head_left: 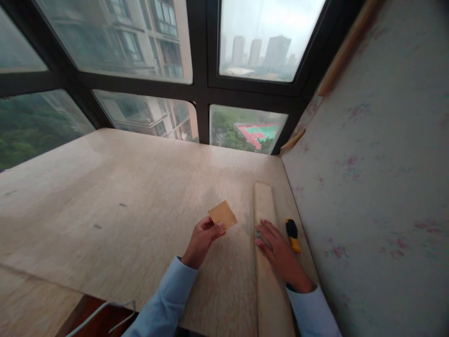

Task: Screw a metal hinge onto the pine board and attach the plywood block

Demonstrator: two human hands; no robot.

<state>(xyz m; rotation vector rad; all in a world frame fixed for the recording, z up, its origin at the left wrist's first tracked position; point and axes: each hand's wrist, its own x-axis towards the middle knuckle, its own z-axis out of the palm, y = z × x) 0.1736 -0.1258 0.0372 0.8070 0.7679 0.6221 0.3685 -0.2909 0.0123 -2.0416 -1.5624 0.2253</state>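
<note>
Pinched between the thumb and fingers of my left hand (206,234) is a small tan square sheet (223,215) that looks like sandpaper, held above the wood-grain surface. My right hand (277,250) lies on a long pale wooden board (264,199), palm down and fingers apart. Beside its thumb and index finger, at the board's left edge, is a small metal piece (258,233), partly covered and too small to name. A black and yellow tool handle (292,235) lies just right of my right hand, by the wall.
The wide wood-grain surface (147,187) runs back to dark-framed windows (201,89). A floral-papered wall (368,187) bounds the right side. Several small dark slivers (123,204) lie at left. A white cable (101,309) crosses a dark red-brown area at the lower left.
</note>
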